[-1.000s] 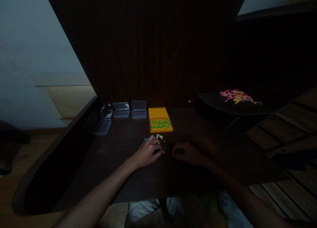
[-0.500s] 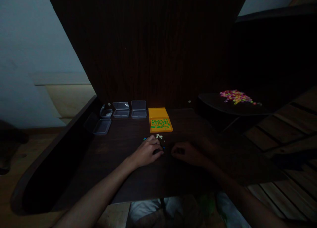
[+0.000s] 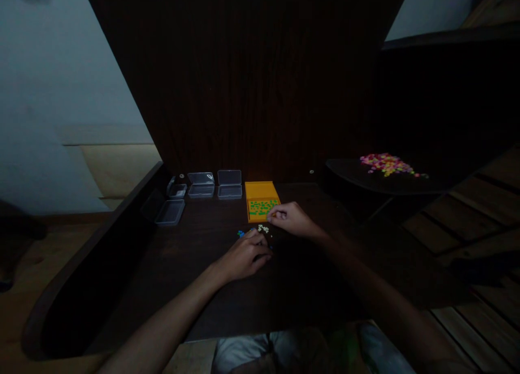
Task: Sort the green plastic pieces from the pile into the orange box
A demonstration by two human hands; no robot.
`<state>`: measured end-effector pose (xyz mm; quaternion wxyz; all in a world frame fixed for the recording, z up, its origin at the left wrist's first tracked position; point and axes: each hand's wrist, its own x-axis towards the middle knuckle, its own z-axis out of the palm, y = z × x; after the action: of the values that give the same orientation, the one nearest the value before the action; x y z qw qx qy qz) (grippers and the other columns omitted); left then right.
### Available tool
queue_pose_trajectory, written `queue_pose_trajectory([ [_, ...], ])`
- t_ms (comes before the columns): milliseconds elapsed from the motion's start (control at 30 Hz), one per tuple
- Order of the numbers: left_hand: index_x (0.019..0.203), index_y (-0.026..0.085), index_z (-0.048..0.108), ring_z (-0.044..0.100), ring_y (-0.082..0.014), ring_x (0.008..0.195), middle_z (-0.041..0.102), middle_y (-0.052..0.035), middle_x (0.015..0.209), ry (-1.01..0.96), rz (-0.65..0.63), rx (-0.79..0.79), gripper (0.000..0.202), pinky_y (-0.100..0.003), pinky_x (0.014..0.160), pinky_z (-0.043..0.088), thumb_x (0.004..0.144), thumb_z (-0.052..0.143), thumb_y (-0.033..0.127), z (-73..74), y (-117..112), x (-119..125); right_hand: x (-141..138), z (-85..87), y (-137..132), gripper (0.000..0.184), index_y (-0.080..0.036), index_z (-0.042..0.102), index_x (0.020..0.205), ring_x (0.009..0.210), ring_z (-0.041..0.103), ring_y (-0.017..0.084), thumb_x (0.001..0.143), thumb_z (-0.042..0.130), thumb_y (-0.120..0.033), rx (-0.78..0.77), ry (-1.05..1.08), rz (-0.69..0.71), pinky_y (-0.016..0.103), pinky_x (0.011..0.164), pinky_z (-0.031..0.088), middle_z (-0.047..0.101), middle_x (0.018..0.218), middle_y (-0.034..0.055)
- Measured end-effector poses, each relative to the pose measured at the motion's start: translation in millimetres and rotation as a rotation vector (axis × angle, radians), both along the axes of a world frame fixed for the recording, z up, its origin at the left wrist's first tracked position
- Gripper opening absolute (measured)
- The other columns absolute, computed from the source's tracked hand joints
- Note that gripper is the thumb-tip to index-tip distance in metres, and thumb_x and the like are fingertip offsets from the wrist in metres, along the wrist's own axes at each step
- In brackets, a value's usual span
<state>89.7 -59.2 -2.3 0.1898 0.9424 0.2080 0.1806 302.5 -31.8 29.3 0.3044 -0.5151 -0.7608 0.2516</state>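
We see the yellow box [image 3: 259,189] lying open on the dark counter [image 3: 195,266], its lid folded back on the far side, and we take it as our landmark. Small green pieces [image 3: 260,206] are scattered across the tray of the box. Our right hand [image 3: 293,220] is at the box's near right corner, fingers bunched close together with the tips over the rim; the grip there is nearly closed, but we cannot tell whether anything is pinched in it. Our left hand [image 3: 246,253] rests on the near side of the box, palm down, fingers bent and thumb a little apart; its underside is hidden, so we cannot tell what that grip has hold of. Just in front of the box, beyond the left hand's fingers, we see a small cluster of pale pieces [image 3: 263,229], and to their left some blue pieces [image 3: 241,234]. Left of the box, two open clear cases stand in a row, the nearer one [image 3: 229,191] just beside it and the other [image 3: 201,190] next along. Farther left we find a smaller clear case [image 3: 177,191] and, in front of that, another open clear case [image 3: 170,212]. Well to the right of the box, a multicoloured heap [image 3: 388,164] lies on a dark shelf [image 3: 345,171].
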Motion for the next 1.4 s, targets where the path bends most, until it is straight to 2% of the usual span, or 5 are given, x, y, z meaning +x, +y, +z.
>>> queue_pose_trajectory([
  [367, 0.096, 0.019, 0.069, 0.052, -0.0211, 0.098, 0.059, -0.0071, 0.098, 0.008, -0.027, 0.042, 0.017, -0.033, 0.088, 0.045, 0.094, 0.053, 0.024, -2.6, -1.6, -0.1, -16.6, -7.4, 60.4, 0.019, -0.013, 0.077, 0.087, 0.066, 0.062, 0.014, 0.08, 0.06, -0.018, -0.053, -0.236, 0.283, 0.021, 0.059, 0.041, 0.074, 0.078, 0.0046],
  [767, 0.093, 0.019, 0.069, 0.054, -0.0207, 0.095, 0.06, -0.0073, 0.096, -0.014, -0.027, 0.03, 0.016, -0.033, 0.087, 0.045, 0.092, 0.054, 0.022, -0.9, -2.1, -0.2, -29.4, -11.9, 69.4, 0.024, -0.017, 0.079, 0.09, 0.07, 0.066, 0.015, 0.077, 0.061, -0.01, -0.001, -0.401, 0.321, 0.022, 0.061, 0.042, 0.077, 0.084, 0.0056],
  [1133, 0.111, 0.022, 0.065, 0.052, -0.0237, 0.102, 0.06, -0.0065, 0.101, -0.006, 0.044, -0.021, 0.027, -0.035, 0.088, 0.047, 0.084, 0.065, 0.025, 3.5, 1.9, -7.1, -11.5, -3.6, 39.2, 0.021, -0.014, 0.077, 0.091, 0.058, 0.055, 0.011, 0.083, 0.058, -0.02, 0.058, -0.27, 0.243, 0.021, 0.056, 0.036, 0.07, 0.071, 0.0026],
  [1267, 0.096, 0.02, 0.067, 0.052, -0.0246, 0.102, 0.059, -0.0071, 0.103, -0.05, 0.036, -0.014, 0.021, -0.036, 0.092, 0.046, 0.075, 0.069, 0.023, 9.3, 4.8, -11.8, -3.6, -6.9, 9.9, 0.019, -0.016, 0.076, 0.083, 0.052, 0.049, 0.01, 0.082, 0.059, -0.024, 0.035, -0.23, 0.28, 0.021, 0.053, 0.035, 0.064, 0.06, -0.001],
  [1400, 0.09, 0.019, 0.066, 0.052, -0.0235, 0.097, 0.06, -0.0067, 0.096, -0.112, 0.034, -0.037, 0.023, -0.036, 0.09, 0.046, 0.068, 0.064, 0.015, 14.1, 8.8, -15.6, -1.5, -8.4, -18.3, 0.014, -0.017, 0.074, 0.079, 0.059, 0.057, 0.011, 0.078, 0.06, -0.018, -0.022, -0.241, 0.414, 0.021, 0.059, 0.04, 0.068, 0.07, 0.0009],
])
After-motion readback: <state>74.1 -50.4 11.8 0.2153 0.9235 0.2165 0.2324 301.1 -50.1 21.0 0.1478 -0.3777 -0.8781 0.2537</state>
